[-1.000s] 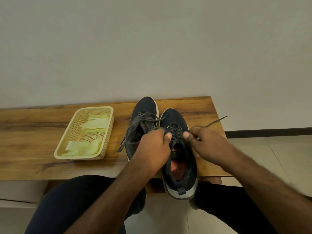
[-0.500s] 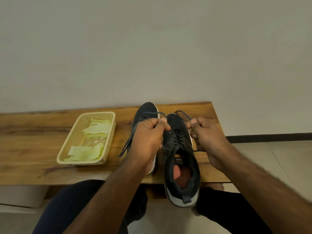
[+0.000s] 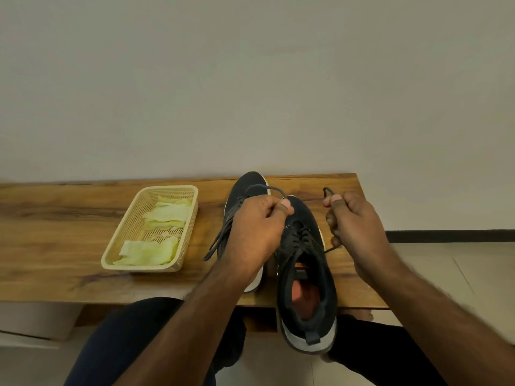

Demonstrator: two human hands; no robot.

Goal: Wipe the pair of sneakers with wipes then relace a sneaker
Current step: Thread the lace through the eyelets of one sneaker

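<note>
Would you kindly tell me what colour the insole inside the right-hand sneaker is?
The insole is orange-red, seen through the dark sneaker's opening in the head view.

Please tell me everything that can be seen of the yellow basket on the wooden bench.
The basket is a shallow rectangular tray of pale yellow plastic, as it looks, with perforated mesh walls and floor and a smooth rim. It rests flat on the wooden bench, left of the sneakers and apart from them. Inside lie crumpled pale green wipes, one bunch far, one near. No hand touches it.

1 head-worn camera looks forward and down, close over the long brown wooden bench [image 3: 55, 246] against a plain pale wall [image 3: 250, 79].
</note>
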